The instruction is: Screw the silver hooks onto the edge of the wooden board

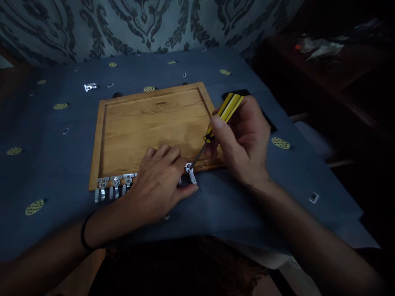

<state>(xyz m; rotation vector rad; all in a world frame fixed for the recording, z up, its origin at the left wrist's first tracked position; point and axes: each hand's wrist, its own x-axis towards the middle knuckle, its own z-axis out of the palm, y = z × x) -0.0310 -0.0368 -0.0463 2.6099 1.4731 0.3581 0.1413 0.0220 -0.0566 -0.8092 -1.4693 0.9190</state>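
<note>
A wooden board [148, 123] with a raised rim lies on the blue cloth. Along its near edge sit three metal hooks [114, 187] in a row. My left hand [160, 181] lies flat over the near edge, fingers pressed against another metal hook [191, 174]. My right hand [243, 139] is closed round a yellow-and-black screwdriver [224, 113], whose tip rests on the top of that hook.
A blue cloth [277, 185] with yellow dots covers the table. A loose metal hook [90, 86] lies at the far left, with small dark bits scattered about. A dark flat object [237, 93] lies behind my right hand. Dark furniture stands to the right.
</note>
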